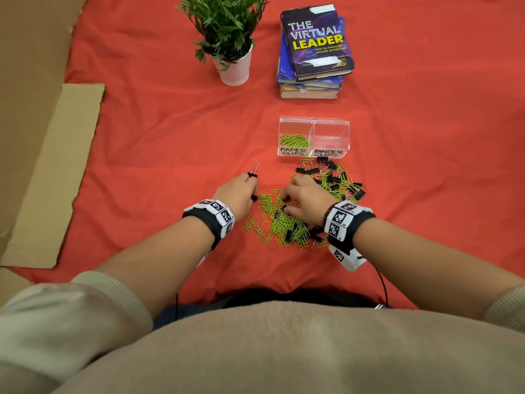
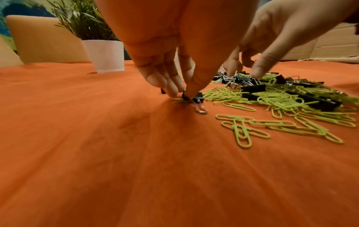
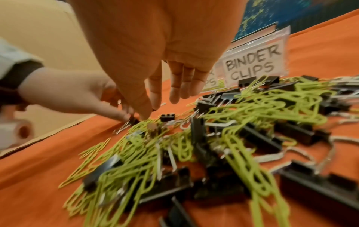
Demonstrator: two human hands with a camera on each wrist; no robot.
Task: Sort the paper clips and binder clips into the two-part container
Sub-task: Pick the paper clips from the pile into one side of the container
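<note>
Left hand (image 2: 155, 46) fingers (image 2: 170, 86) pinch a binder clip (image 2: 198, 98) at the pile's (image 1: 301, 211) edge. Right hand (image 1: 305, 199) fingers spread loose over the pile, holding nothing visible. Container (image 1: 314, 137): paper clips (image 1: 294, 140) in, binder side bare. Step: picking. Next: carry clip to right compartment.
</note>
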